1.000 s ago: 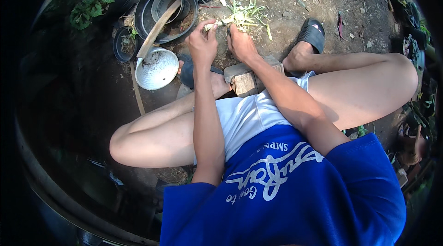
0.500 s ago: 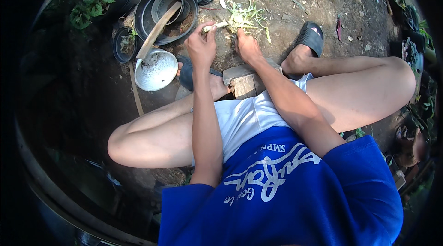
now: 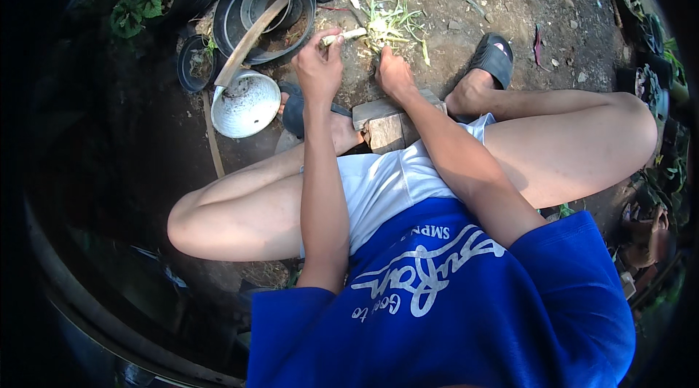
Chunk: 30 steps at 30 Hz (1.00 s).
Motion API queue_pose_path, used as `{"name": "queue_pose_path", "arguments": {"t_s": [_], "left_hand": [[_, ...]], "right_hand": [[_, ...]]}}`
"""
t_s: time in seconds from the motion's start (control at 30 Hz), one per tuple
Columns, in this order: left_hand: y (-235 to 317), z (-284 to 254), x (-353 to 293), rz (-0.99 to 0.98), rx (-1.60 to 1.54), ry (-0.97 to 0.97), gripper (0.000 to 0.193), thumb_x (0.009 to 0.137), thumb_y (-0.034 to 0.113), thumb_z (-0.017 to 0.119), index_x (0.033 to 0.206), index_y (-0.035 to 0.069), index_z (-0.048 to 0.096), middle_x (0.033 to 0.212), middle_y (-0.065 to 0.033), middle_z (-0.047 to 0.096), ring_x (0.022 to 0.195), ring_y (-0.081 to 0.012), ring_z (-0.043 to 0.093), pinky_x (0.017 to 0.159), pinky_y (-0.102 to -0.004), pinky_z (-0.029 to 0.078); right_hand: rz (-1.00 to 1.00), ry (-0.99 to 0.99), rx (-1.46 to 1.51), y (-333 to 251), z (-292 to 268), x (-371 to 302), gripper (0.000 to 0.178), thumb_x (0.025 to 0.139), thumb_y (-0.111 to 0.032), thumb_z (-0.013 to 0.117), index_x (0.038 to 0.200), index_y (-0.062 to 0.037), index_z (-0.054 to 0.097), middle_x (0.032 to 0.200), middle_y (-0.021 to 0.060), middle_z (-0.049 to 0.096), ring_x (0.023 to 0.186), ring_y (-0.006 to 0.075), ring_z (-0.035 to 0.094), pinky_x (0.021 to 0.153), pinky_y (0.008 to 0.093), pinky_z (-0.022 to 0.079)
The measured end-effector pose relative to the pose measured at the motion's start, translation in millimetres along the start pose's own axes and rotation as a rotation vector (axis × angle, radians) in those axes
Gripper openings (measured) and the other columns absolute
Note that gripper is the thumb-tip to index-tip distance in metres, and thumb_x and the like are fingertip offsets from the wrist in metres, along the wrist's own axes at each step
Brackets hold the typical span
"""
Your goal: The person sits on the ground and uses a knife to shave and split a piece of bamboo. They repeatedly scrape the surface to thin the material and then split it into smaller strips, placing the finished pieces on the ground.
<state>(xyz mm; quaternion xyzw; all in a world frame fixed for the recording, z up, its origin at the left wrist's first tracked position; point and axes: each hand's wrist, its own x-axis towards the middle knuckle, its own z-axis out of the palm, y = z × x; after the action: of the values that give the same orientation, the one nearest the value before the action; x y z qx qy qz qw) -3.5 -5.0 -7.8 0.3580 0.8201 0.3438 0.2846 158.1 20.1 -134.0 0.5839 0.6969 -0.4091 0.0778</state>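
Head view. Left hand (image 3: 318,67): thumb and fingers pinched together on one end of a pale stalk (image 3: 349,35). Stalk points rightward from these fingertips, its free end just beside a heap of green and whitish shavings (image 3: 395,24); contact between the two cannot be confirmed. Right hand (image 3: 395,75): fingers curled in, thumb side toward the shavings, which lie just beyond its fingertips. Its grip is hidden; cannot tell whether it holds anything.

Handling, estimated: stalk probably light, fairly stiff along its length, yet liable to snap or bruise under a hard squeeze. Peeled-looking surface may be damp and so slippery. Best hold: a firm, not crushing, pinch at the end now between the left fingers, leaving the free end clear. Shavings look limp and nearly weightless; a loose scoop from beneath should suit them better than a pinch.

Surroundings: black basin (image 3: 221,24) left of the left fingers, a smaller pot (image 3: 248,2) inside it. Curved wooden piece (image 3: 244,48) slopes from above that pot to a white bowl (image 3: 247,115), nearer the body than the left fingers. Wood block (image 3: 385,133) bodyward of the right fingers.
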Motion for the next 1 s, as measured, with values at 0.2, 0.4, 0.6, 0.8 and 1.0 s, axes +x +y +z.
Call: {"name": "queue_pose_path", "arguments": {"t_s": [0.2,0.4,0.6,0.8,1.0], "left_hand": [[8,-2,0,0.036,-0.082,0.002,0.02,0.097,0.016,0.076,0.113,0.003,0.078,0.099,-0.0144,0.079,0.091,-0.0177,0.077,0.081,-0.0302,0.06],[6,-2,5,0.056,-0.139,0.047,0.022,0.097,0.015,0.075,0.114,0.002,0.077,0.099,-0.0132,0.079,0.094,-0.0185,0.077,0.081,-0.0308,0.059],[-6,-6,6,0.114,-0.153,-0.057,0.018,0.1,0.008,0.07,0.116,0.004,0.077,0.101,-0.012,0.08,0.082,-0.014,0.075,0.077,-0.0277,0.058],[0,-13,3,0.153,0.037,-0.116,0.021,0.098,0.006,0.07,0.116,0.011,0.078,0.1,-0.0098,0.08,0.054,-0.0052,0.045,0.063,-0.0232,0.052],[9,-11,-3,0.236,0.029,-0.122,0.02,0.093,0.005,0.073,0.112,0.009,0.077,0.088,-0.0155,0.077,0.053,-0.0204,0.057,0.058,-0.036,0.048]], "right_hand": [[0.031,0.058,-0.118,15,8,5,0.03,0.108,-0.022,0.036,0.123,-0.0051,0.056,0.108,0.0276,0.074,0.108,0.0449,0.071,0.093,0.0554,0.055],[-0.022,0.107,-0.042,25,-6,4,0.019,0.105,-0.021,0.041,0.115,-0.0078,0.05,0.093,0.0304,0.072,0.096,0.0491,0.071,0.084,0.0583,0.055],[-0.222,0.131,0.163,-16,-7,3,0.024,0.098,-0.019,0.061,0.113,-0.0051,0.051,0.085,0.0327,0.069,0.087,0.0544,0.068,0.08,0.062,0.053],[-0.158,0.232,0.145,-22,-11,-8,0.021,0.099,-0.017,0.062,0.107,-0.0038,0.049,0.074,0.0334,0.064,0.076,0.0569,0.065,0.067,0.0631,0.051],[-0.44,0.297,0.294,-32,-17,-9,0.019,0.098,-0.014,0.06,0.108,-0.004,0.048,0.074,0.0328,0.065,0.075,0.0557,0.066,0.067,0.0627,0.052]]}}
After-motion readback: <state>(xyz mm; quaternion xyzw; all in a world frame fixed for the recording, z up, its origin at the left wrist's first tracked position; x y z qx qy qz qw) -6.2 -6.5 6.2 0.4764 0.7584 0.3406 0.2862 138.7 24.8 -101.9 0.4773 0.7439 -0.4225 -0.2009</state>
